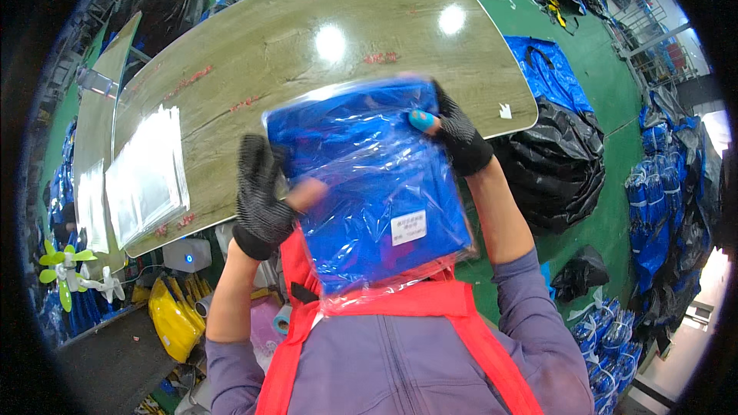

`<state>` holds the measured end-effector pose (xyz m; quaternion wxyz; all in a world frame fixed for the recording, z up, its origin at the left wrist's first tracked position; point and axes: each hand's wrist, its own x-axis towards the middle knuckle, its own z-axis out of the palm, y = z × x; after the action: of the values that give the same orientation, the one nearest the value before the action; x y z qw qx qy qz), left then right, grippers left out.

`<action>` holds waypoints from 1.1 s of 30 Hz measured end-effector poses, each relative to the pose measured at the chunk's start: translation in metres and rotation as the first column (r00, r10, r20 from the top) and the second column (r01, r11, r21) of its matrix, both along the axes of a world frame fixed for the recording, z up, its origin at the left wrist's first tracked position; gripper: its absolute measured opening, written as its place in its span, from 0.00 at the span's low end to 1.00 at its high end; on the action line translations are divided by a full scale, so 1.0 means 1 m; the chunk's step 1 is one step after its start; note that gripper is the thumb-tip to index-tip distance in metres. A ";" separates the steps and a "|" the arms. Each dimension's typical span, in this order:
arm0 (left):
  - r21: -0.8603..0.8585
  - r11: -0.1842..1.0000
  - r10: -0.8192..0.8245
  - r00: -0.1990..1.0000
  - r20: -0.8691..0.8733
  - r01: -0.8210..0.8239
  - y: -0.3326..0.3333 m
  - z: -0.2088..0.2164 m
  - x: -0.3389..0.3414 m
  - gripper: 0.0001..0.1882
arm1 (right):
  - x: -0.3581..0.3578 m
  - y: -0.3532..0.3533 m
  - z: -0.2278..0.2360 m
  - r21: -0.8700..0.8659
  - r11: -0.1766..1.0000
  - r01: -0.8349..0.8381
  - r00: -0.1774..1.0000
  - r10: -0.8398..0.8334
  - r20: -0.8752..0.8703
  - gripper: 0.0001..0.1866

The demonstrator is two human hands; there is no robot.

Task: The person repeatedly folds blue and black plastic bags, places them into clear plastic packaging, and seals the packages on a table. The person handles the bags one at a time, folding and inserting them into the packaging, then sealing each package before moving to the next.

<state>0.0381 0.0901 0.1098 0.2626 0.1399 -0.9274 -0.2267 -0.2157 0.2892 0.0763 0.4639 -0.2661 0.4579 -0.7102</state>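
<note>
A flat blue folded item in a clear plastic bag (361,177) is in front of my chest, tilted, with a white label (408,227) low on its right side. My right hand (459,138), in a black glove with bare fingertips, grips its upper right edge. The thumb, with a blue covering at its tip, lies over the front. My left hand (265,204), gloved the same way, is at the left edge with its fingers stretched upward beside the bag. Its blurred thumb reaches across the front; whether it presses on the plastic, I cannot tell.
A wood-patterned table (292,54) spreads ahead, with a stack of clear plastic bags (150,165) at its left. Right of it stands a black bag (553,161) near a blue one (547,69). Blue bundles (653,207) line the far right. A green fan (65,267) is at the left.
</note>
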 end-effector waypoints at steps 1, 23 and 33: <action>0.336 0.941 0.004 0.988 -0.157 0.049 -0.004 -0.003 -0.001 0.43 | 0.003 -0.004 0.007 0.021 0.997 0.070 0.996 -0.068 -0.054 0.38; 0.981 0.194 0.149 0.989 -0.015 -0.015 0.036 -0.042 0.031 0.38 | 0.085 -0.035 0.054 0.453 0.890 -0.057 0.175 0.456 -0.873 0.35; 0.991 0.043 0.273 0.956 0.110 -0.126 0.021 -0.088 -0.005 0.23 | 0.043 -0.062 -0.004 0.572 0.806 -0.152 0.372 0.583 -0.722 0.44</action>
<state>0.0330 0.1115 0.0222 0.1761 0.3951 -0.4806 -0.7628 -0.1723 0.2274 0.0725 0.3565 -0.5836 0.6925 -0.2298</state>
